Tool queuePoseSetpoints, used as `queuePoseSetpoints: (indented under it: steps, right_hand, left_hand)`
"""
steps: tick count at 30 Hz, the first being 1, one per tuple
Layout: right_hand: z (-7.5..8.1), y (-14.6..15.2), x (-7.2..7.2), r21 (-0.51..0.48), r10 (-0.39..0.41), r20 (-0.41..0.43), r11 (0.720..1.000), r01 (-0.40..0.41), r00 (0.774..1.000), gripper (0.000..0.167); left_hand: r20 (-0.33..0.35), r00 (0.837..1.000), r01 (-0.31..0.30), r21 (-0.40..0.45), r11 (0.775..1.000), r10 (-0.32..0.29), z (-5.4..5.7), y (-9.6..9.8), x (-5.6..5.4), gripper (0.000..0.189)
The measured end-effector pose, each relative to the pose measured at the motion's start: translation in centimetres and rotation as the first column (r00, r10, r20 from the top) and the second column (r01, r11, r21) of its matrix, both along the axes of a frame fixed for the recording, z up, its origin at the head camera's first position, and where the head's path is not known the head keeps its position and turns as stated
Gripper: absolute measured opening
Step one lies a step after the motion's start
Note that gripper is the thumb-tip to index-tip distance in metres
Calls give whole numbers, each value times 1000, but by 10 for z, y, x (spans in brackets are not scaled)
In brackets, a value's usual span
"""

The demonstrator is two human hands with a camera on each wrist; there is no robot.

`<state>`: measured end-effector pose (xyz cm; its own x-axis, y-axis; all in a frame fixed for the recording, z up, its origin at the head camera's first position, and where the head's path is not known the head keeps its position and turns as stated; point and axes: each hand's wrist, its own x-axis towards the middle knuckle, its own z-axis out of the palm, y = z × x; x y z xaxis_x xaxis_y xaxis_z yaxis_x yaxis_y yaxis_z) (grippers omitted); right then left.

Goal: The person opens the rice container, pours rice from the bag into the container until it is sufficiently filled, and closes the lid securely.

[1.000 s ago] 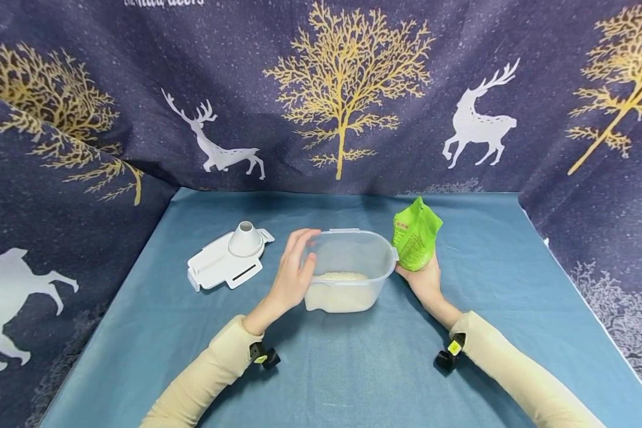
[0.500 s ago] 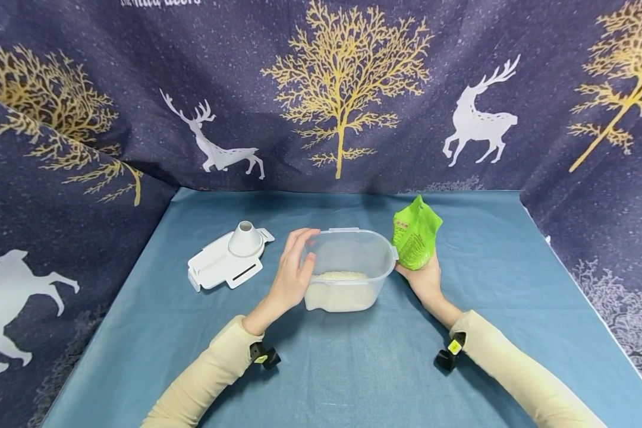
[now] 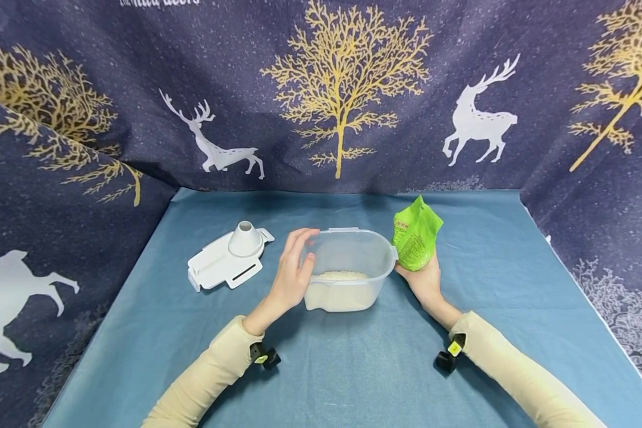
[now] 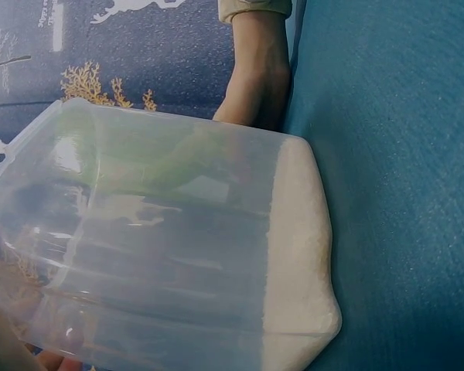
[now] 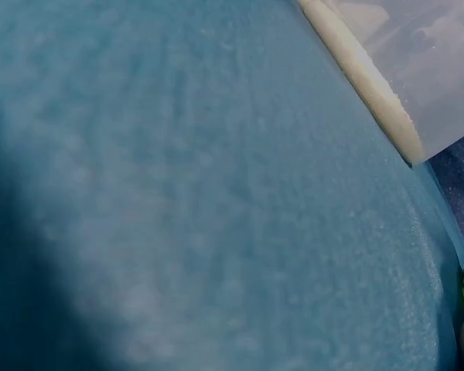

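Note:
A clear plastic storage container (image 3: 353, 252) stands upright on the cloth with a shallow layer of white rice (image 3: 342, 276) in its bottom. At its left end my left hand (image 3: 293, 270) holds the rim, the thumb on the near side and the fingers toward the far side. Just off the container's right end, my right hand (image 3: 421, 278) grips a crumpled green bag (image 3: 416, 235) from below. The bag's peaked top points up; its contents are hidden. Seen from the left wrist, the rice (image 4: 298, 247) shows as a band through the wall; some fingers are behind the plastic.
To the left lies a white lid (image 3: 219, 261) with side latches, and a white cone-shaped cup (image 3: 245, 239) sits on it. Blue cloth (image 3: 321, 380) covers the table. A dark curtain (image 3: 299, 119) with deer and trees hangs behind it.

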<state>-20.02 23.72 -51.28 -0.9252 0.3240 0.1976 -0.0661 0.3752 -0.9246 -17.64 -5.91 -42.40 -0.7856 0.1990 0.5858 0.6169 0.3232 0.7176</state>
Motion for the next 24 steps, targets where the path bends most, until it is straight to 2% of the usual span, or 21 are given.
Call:
queuePoseSetpoints:
  steps: [11, 18, 24]
  right_hand:
    - [-1, -2, 5, -20, 23, -20, 1000, -24, 1000, 79]
    - [1, -1, 5, -15, 17, -44, 1000, -18, 999, 77]
    - [2, -1, 6, 0, 16, -49, 1000, -16, 999, 77]
  left_hand:
    - [7, 1000, -2, 5, 1000, 1, 0, -1, 0, 56]
    - [-2, 1000, 2, 13, 1000, -2, 0, 0, 0, 59]
    - [4, 1000, 3, 13, 1000, -3, 0, 1, 0, 49]
